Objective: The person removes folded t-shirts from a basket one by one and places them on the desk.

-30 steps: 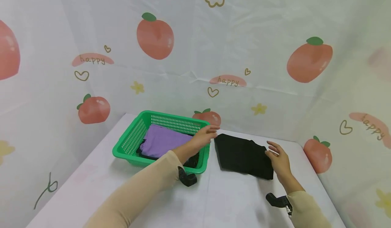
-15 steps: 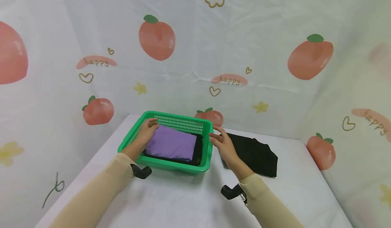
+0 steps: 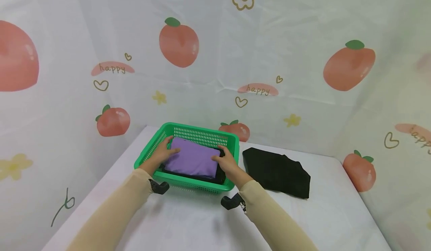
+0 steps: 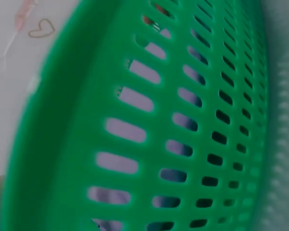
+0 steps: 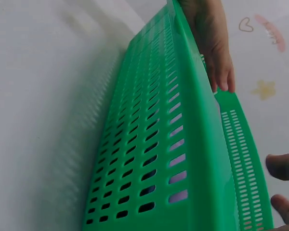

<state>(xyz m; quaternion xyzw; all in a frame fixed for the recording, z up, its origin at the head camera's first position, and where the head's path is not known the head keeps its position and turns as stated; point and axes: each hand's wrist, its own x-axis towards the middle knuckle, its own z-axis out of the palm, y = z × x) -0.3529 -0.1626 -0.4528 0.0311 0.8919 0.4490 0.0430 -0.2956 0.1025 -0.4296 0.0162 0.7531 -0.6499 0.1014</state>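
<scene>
A folded purple cloth (image 3: 192, 160) lies on darker black cloth (image 3: 220, 177) inside a green perforated plastic basket (image 3: 198, 185). My left hand (image 3: 161, 155) reaches over the basket's left side, its thumb over the purple cloth's left edge. At the opposite edge is my right hand (image 3: 230, 165), thumb and fingers spread apart. In the right wrist view, fingers of the left hand (image 5: 214, 43) point down past the basket rim, and the right hand's separated thumb and fingers (image 5: 283, 167) show at the frame's edge. The basket wall (image 4: 77, 144) fills most of the left wrist view.
To the right of the basket, a black garment (image 3: 277, 173) lies flat on the white-covered table (image 3: 188, 225). A white curtain (image 3: 215, 37) printed with fruit and the word "happy" closes off the back and sides. Black wrist-camera mounts (image 3: 231, 202) stick out below both hands.
The left hand went from the basket's right side to its left. My right hand left the black garment and moved left into the basket. Both hands have come down to the purple cloth.
</scene>
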